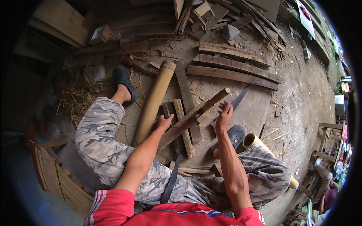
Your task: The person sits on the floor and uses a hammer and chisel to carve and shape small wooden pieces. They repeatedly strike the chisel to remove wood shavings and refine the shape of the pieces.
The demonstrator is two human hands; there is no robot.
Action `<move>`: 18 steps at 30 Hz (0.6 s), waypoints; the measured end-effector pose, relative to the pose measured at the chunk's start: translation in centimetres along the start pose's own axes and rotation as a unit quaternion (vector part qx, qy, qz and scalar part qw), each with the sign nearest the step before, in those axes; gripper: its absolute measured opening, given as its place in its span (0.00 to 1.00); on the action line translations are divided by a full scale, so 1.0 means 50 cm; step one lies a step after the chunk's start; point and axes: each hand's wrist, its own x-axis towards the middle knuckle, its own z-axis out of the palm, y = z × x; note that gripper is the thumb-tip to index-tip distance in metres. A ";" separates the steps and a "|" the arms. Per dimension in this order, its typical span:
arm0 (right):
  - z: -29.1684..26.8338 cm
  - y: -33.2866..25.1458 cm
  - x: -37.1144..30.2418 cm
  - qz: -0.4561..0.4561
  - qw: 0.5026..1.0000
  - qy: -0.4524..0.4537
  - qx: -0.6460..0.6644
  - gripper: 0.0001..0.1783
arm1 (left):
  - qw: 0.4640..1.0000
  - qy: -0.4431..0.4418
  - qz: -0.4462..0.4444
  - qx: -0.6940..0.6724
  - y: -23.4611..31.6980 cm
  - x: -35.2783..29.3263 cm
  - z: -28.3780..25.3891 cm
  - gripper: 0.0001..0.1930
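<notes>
My left hand (164, 122) presses on a long wooden stick (196, 115) that lies slanted across two short planks (181, 120) on the dirt ground. My right hand (224, 115) is closed on the handle of a long dark knife (240, 97), whose blade points up and to the right, close to the stick's far end. A thick bamboo pole (154, 101) lies just left of my left hand. A second bamboo tube (253, 141) passes under my right knee, beside my dark clog (233, 136).
Several curved wooden slats (233, 67) lie on the ground ahead. Scrap wood is piled at the top (211, 15). Dry straw (81, 94) sits at left, stacked slats (60, 177) at lower left. A wooden frame (330, 139) and a seated person (328, 184) are at right.
</notes>
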 end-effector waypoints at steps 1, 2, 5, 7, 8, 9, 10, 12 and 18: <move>0.045 -0.066 -0.005 -0.026 0.998 -0.042 0.041 0.26 | 0.997 0.079 -0.008 -0.006 -0.047 0.038 -0.008 0.43; 0.059 -0.113 -0.002 -0.054 0.994 -0.069 0.071 0.27 | 0.997 0.071 -0.021 -0.009 -0.059 0.057 -0.006 0.44; 0.073 -0.194 0.011 -0.037 0.982 -0.166 0.082 0.29 | 0.997 0.061 -0.048 0.000 -0.023 0.067 -0.011 0.47; 0.069 -0.205 0.007 -0.063 0.976 -0.201 0.047 0.30 | 0.991 0.112 -0.060 0.040 -0.016 0.080 0.013 0.48; 0.071 -0.207 0.002 -0.074 0.972 -0.221 0.031 0.31 | 0.986 0.140 -0.067 0.061 -0.015 0.079 0.016 0.48; 0.076 -0.203 0.002 -0.032 0.979 -0.199 0.031 0.28 | 0.986 0.136 -0.062 0.080 -0.012 0.081 0.016 0.47; 0.077 -0.200 -0.002 -0.030 0.979 -0.201 0.013 0.25 | 0.985 0.132 -0.057 0.099 -0.009 0.084 0.016 0.46; 0.072 -0.192 -0.013 -0.027 0.979 -0.201 -0.022 0.21 | 0.982 0.127 -0.043 0.136 0.002 0.083 0.016 0.45; 0.078 -0.174 -0.025 0.031 0.984 -0.169 0.043 0.19 | 0.974 0.166 0.013 0.151 -0.003 0.112 0.009 0.45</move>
